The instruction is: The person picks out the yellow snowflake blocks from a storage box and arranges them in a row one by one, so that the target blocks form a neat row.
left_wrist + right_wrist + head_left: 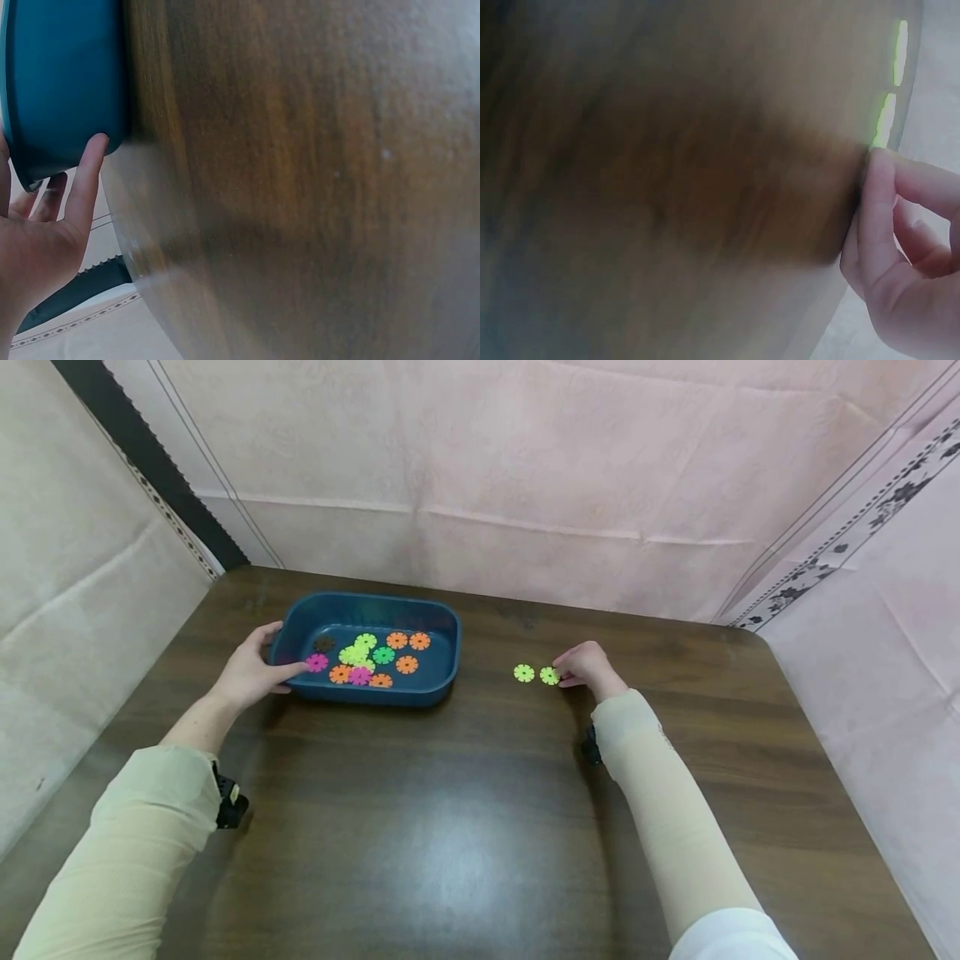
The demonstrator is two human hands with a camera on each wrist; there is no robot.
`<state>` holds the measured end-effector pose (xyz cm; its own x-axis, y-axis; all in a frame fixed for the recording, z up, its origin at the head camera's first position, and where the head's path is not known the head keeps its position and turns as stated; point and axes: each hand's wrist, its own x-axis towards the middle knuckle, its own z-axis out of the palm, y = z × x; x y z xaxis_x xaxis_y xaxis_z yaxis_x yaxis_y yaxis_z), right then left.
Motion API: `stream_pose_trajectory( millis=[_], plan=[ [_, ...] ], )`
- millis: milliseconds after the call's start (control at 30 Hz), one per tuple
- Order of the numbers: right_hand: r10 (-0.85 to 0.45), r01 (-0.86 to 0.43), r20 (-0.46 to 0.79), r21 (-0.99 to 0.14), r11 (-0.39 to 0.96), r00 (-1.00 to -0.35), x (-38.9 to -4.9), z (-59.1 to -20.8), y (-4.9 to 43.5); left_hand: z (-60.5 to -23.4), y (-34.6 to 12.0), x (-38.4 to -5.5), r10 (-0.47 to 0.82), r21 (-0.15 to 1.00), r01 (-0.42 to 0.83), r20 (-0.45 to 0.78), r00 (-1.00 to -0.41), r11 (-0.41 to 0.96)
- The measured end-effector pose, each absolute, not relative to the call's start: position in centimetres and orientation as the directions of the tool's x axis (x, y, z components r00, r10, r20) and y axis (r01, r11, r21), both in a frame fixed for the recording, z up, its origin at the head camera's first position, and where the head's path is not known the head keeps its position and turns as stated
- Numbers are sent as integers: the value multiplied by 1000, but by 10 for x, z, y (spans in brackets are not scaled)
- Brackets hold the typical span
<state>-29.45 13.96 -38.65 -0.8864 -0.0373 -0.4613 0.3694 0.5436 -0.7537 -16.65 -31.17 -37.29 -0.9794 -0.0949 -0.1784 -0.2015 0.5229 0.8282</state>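
Observation:
My left hand (251, 670) holds the left end of a blue plastic tray (375, 695), thumb at the near corner and fingers along the outer side. In the left wrist view the fingers touch the tray's wall (64, 82). Inside lie several flower-shaped discs: orange (407, 665), pink (317, 662), yellow-green (365, 642), green (384, 655) and a dark brown one (324, 644). Right of the tray, my right hand (591, 668) pinches the edge of a yellow-green disc (549, 676) at the tabletop. Beside it lies another yellow-green disc (523, 672), a small gap between them.
The dark wooden table (420, 793) has rounded far corners. Pale patterned cloth (480, 468) hangs behind its far edge and at both sides. A black wrist camera (231, 800) sits on the left wrist, another (592, 746) on the right.

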Motion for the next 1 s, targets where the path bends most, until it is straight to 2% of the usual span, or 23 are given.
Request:
stream_pose_trajectory(
  millis=[233,433,667,833,1000],
  plan=[
    [-35,365,-443,-779,509,-896,-294,-382,138,-370,-310,-166,-92,825,-202,-181,-979,528],
    [-103,337,-414,-841,423,-904,-293,-357,118,-367,-309,-166,-92,818,-202,-182,-979,538],
    [-225,308,-351,-929,203,-909,-287,-319,51,-369,-310,-165,-95,810,-200,-177,-980,551],
    [-285,318,-367,-926,203,-885,-277,-304,3,-371,-306,-165,-75,803,-196,-186,-980,563],
    [-327,307,-375,-920,242,-867,-265,-308,-29,-369,-294,-166,-36,802,-174,-188,-982,572]
  ],
)
